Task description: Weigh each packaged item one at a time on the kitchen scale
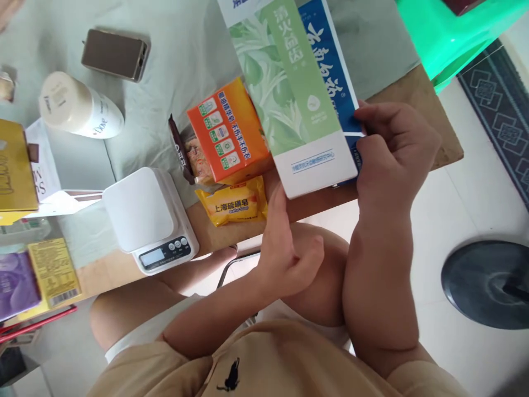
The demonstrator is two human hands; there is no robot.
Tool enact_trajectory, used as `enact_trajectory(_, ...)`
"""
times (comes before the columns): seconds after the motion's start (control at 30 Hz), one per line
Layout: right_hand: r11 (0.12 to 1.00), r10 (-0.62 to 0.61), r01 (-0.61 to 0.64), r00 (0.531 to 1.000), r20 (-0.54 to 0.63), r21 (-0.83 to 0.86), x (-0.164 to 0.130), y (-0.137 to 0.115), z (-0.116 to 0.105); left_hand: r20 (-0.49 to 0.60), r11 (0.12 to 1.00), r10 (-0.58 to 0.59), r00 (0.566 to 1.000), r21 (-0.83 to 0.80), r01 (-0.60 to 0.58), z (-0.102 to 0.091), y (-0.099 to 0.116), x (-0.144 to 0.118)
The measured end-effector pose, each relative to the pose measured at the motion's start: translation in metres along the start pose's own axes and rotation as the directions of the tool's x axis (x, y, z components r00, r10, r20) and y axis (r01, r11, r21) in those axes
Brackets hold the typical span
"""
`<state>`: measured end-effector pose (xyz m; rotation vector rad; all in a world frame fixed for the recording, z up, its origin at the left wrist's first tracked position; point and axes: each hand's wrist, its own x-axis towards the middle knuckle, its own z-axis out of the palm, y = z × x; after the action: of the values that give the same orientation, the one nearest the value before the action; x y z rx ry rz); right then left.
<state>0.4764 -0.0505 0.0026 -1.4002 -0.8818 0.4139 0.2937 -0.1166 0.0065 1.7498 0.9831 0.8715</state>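
Two hands work at one long, flat carton (289,94) held above the table's near edge. Your right hand (392,160) grasps its lower right corner, thumb and fingers pinched on the blue side panel, so that hand is closed on it. Your left hand (289,248) sits just under the carton's white bottom end, fingers loosely curled with the tips touching or nearly touching the card; it clamps nothing that you can see. The carton is smooth printed cardboard, pale green with a leaf pattern on its face, tilted away from you toward the top of view.

Beneath it on the wooden table (438,138) lies a yellow soap pack (233,207) in glossy crinkled film, with an orange box (227,129) resting partly on top. A dark wrapper (179,149) pokes out beside the box. Left of these stands a white scale (144,215), rounded square platform, small display at its front. Further left lie a purple pack (16,284) and a yellow one (52,270).

Beyond, on the pale cloth (173,60), a white cylindrical bottle (80,107) lies on its side, and a flat brown metallic block (114,54) rests farther back.
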Motion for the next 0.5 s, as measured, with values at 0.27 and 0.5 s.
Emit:
enact_trajectory(0.27,0.998,-0.052,0.036,0.950,-0.309,-0.057,-0.002,0.010,0.009,0.016,0.982,-0.018,1.000,0.187,0.015,0.004,-0.009,-0.003)
enact_trajectory(0.5,0.988,0.049,-0.092,0.951,-0.306,-0.127,0.003,0.017,0.011,-0.037,0.997,-0.048,0.998,0.056,0.050,0.013,-0.019,0.005)
